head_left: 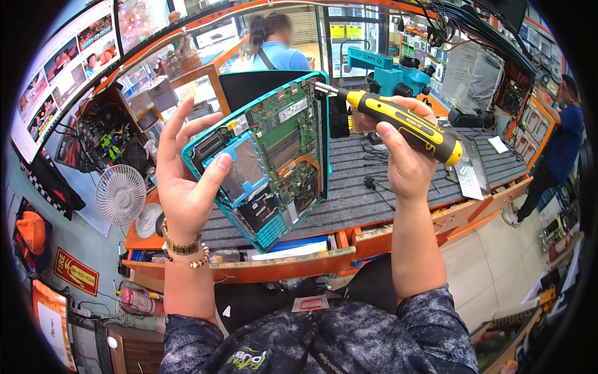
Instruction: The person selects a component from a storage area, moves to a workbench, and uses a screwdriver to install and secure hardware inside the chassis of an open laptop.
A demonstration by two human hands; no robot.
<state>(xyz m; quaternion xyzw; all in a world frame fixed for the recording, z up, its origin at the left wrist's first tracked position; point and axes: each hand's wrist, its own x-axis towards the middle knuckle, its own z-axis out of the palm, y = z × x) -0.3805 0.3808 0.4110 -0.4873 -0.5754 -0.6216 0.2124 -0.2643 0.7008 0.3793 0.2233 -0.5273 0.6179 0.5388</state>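
Observation:
A teal laptop (274,146) is tilted up on its edge with its bottom cover off, so the green circuit board and a silver drive (244,169) in a blue frame show. My left hand (187,187) grips its left side, thumb over the drive's edge and the other fingers spread behind. In my right hand (408,162) is a yellow and black cordless screwdriver (402,124), its handle lying across the palm. The metal bit points left, at the laptop's upper right corner; whether it touches cannot be seen. Behind the laptop stands a dark panel (233,93), probably its screen.
A grey ribbed mat (355,199) covers the bench, with a black cable and plug (372,182) on it. Orange drawers (299,265) stand pulled out at the front. A teal microscope (398,75) is at the back, a white fan (121,194) at left. Two people are farther off.

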